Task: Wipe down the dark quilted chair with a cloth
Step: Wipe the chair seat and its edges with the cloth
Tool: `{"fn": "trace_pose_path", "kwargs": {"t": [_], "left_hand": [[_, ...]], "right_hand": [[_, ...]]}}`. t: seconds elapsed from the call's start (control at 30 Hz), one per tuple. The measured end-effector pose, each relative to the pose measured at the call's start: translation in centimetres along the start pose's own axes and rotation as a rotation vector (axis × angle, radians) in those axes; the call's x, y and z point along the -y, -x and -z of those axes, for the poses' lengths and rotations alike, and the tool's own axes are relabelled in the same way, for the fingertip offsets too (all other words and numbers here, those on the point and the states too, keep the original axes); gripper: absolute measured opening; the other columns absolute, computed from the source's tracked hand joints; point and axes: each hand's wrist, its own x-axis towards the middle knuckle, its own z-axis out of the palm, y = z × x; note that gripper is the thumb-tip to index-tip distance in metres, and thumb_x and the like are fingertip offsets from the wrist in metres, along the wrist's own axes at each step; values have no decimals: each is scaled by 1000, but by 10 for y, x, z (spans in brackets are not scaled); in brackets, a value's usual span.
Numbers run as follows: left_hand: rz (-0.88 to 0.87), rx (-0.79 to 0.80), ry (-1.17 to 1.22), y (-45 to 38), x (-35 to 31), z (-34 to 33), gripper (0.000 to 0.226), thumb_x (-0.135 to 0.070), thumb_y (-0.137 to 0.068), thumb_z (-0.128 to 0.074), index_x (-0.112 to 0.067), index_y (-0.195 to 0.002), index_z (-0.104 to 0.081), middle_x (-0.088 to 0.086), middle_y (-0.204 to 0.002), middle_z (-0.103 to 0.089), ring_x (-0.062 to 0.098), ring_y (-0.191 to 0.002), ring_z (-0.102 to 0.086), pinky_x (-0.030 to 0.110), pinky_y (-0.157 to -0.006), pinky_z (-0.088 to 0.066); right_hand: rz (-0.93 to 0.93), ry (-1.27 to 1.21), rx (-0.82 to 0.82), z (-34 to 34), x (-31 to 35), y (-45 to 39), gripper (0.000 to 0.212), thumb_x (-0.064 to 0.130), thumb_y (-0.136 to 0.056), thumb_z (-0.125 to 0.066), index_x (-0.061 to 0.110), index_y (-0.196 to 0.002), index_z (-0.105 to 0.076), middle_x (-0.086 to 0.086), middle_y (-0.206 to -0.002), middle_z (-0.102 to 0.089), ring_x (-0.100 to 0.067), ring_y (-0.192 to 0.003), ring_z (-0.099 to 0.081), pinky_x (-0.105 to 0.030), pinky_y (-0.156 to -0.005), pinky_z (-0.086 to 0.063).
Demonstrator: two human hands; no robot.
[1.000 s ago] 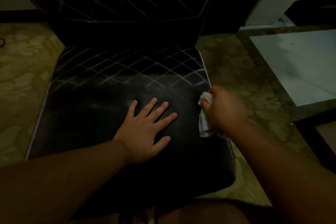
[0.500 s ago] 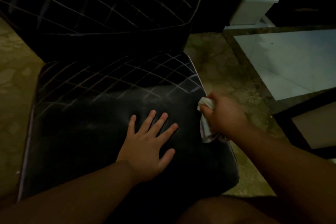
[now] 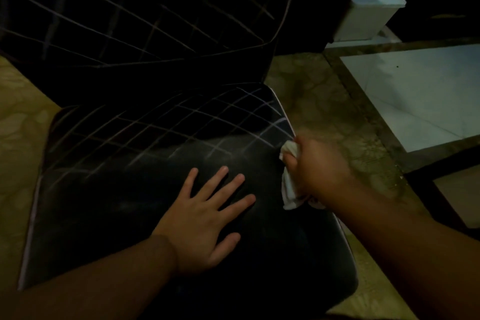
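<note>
The dark quilted chair fills the left and middle of the view, its seat crossed by pale diamond stitching and its backrest rising behind. My left hand lies flat on the seat with fingers spread. My right hand grips a bunched white cloth and holds it against the seat's right edge.
A mottled tan floor surrounds the chair. To the right lies a pale glossy floor panel framed by a dark stone border. A white lidded bin stands at the back right. A dark frame crosses the right edge.
The view has swung left and closer to the chair. My right hand with the cloth has shifted slightly back along the seat's right edge. My left hand stays flat on the seat.
</note>
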Motion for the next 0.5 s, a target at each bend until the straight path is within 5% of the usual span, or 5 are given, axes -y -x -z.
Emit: {"fn": "trace_pose_path", "kwargs": {"t": [0.1,0.37,0.5], "left_hand": [[-31,-49,-18,-3,2,-4,70,-65,-94,-40,-38,-159,-31,4,-167,-26,37,-154,-20,69,-113,-13],[0,-96,17,-6,3,-10,71,-64,-92,-42,-37,-157,-35,4,-166,-31,37,-154,-22,68,-115,-13],[-8,-98,37,-6,4,-12,71,-65,-92,-43,-37,-157,-36,3,-166,-30,37,-154,-21,68,-115,-12]], "right_hand": [[36,42,37,5,-3,0,22,44,-97,-55,26,-111,-57,7,-84,-53,-9,-72,-52,-26,-59,-38],[-83,-51,-119,2,20,-45,29,43,-98,-53,18,-114,-57,-2,-92,-58,-18,-80,-55,-36,-72,-51],[-35,107,42,5,11,-24,25,42,-99,-54,21,-111,-56,2,-84,-52,-11,-70,-50,-29,-65,-42]]}}
